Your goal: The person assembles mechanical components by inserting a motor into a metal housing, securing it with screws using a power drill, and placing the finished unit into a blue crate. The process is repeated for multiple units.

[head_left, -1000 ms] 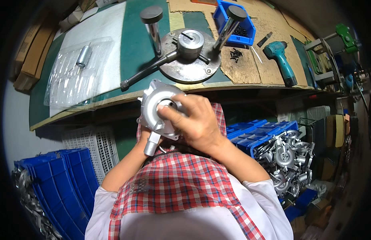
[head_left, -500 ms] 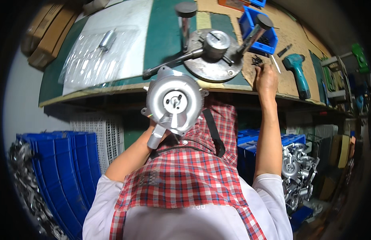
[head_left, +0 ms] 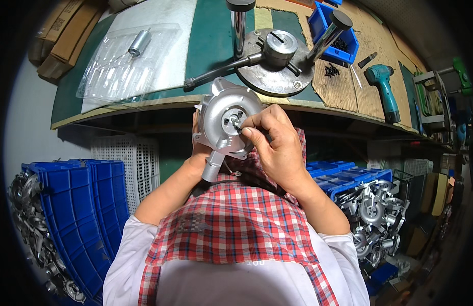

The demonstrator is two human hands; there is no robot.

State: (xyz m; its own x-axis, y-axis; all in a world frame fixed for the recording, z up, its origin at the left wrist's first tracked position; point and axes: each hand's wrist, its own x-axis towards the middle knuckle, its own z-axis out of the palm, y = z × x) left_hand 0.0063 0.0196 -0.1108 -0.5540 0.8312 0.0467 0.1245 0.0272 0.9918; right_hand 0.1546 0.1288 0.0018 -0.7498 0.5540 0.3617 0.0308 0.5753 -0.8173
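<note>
My left hand (head_left: 200, 149) grips a round silver metal blower housing (head_left: 216, 115) from its left and underside, most of the fingers hidden behind it. The housing hangs in front of the bench edge, its outlet pipe (head_left: 213, 166) pointing down toward me. Closed in a pinch, my right hand (head_left: 280, 145) holds a small black screw (head_left: 238, 129) at the housing's hub. Dark screw heads or holes show beside a shaft in the hub. On the bench lies a small pile of black screws (head_left: 332, 70).
A round steel fixture (head_left: 257, 79) with posts and a lever stands on the bench. To its right are a blue bin (head_left: 346, 53) and a teal cordless driver (head_left: 382, 89). A small motor (head_left: 139, 43) lies on a plastic tray (head_left: 111, 76). Blue crates (head_left: 76, 204) stand below.
My right hand has moved from the screw pile on the bench to the hub of the housing, carrying a screw. The housing has shifted slightly right and up.
</note>
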